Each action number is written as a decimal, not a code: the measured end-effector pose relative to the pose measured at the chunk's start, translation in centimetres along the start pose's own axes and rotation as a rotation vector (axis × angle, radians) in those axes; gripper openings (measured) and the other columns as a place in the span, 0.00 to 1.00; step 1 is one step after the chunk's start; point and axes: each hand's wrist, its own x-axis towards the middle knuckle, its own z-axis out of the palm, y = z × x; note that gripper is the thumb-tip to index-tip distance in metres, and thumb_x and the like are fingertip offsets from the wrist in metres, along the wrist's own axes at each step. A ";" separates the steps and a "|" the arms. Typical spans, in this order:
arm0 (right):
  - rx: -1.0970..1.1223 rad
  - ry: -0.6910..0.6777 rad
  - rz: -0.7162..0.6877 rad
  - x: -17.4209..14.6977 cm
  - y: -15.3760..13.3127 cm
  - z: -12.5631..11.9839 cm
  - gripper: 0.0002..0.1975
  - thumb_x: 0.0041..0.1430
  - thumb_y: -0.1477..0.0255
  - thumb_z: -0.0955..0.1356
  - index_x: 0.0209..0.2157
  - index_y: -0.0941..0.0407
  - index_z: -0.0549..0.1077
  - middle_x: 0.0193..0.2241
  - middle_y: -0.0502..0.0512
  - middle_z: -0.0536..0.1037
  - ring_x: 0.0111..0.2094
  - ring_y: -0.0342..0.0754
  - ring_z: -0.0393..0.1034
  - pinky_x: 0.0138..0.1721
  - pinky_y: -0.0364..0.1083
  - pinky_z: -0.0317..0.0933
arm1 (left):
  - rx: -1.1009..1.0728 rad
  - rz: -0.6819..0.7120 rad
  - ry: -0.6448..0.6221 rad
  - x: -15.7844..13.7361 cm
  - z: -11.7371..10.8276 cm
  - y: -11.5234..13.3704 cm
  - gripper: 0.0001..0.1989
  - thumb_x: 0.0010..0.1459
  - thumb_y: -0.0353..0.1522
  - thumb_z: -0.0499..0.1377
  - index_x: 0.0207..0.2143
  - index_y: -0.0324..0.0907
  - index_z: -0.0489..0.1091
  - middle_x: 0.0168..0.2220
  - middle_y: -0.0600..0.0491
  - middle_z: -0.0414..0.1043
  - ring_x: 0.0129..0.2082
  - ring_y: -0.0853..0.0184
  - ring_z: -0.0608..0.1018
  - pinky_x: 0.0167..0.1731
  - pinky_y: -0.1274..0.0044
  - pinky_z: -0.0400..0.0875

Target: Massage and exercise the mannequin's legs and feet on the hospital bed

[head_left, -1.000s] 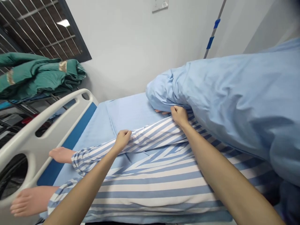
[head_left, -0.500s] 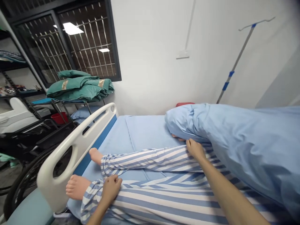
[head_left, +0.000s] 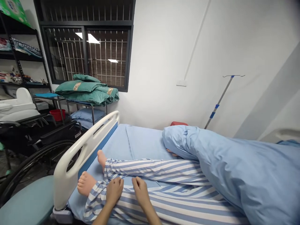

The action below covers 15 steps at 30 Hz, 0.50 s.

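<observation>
My left hand, curled into a fist, is over the lower part of the near leg of the striped trousers. Close to its right, my right hand is also closed, at the inner side of the same leg. No cloth stands out from either fist. The trousers are on a figure lying on the bed, whose bare near foot and far foot point left. A light blue quilt covers the upper body. Fingertips of the figure show from under the quilt's edge.
A white bed end board rises on the left. Beyond it are a wheelchair, a teal seat and green folded quilts on a rack. A drip pole stands by the wall behind the bed.
My right hand has left the far leg near the knee and moved left and nearer, beside my left hand. My left hand stays over the near shin. The view has tilted up and turned.
</observation>
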 end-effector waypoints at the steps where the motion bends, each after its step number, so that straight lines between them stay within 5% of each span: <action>1: 0.007 -0.003 -0.022 -0.2 -1.4 0.4 0.19 0.55 0.60 0.57 0.15 0.53 0.52 0.14 0.46 0.56 0.19 0.45 0.53 0.23 0.44 0.46 | 0.010 0.022 0.003 0.0 0.0 -0.1 0.16 0.59 0.33 0.42 0.31 0.44 0.69 0.35 0.50 0.73 0.38 0.62 0.74 0.35 0.75 0.61; 6: 0.036 0.022 -0.102 -0.2 -4.9 2.6 0.19 0.57 0.61 0.56 0.16 0.55 0.56 0.14 0.45 0.58 0.19 0.42 0.52 0.22 0.42 0.44 | -0.008 0.014 0.019 0.1 0.4 -0.7 0.17 0.60 0.34 0.42 0.35 0.43 0.70 0.35 0.49 0.74 0.39 0.63 0.74 0.36 0.75 0.63; 15: -0.399 0.138 -0.005 -2.0 0.9 8.8 0.22 0.62 0.66 0.53 0.22 0.56 0.69 0.18 0.54 0.74 0.19 0.43 0.64 0.23 0.44 0.39 | 0.122 0.131 0.198 0.4 4.1 -3.2 0.18 0.58 0.29 0.46 0.48 0.46 0.67 0.42 0.51 0.73 0.37 0.64 0.74 0.33 0.77 0.66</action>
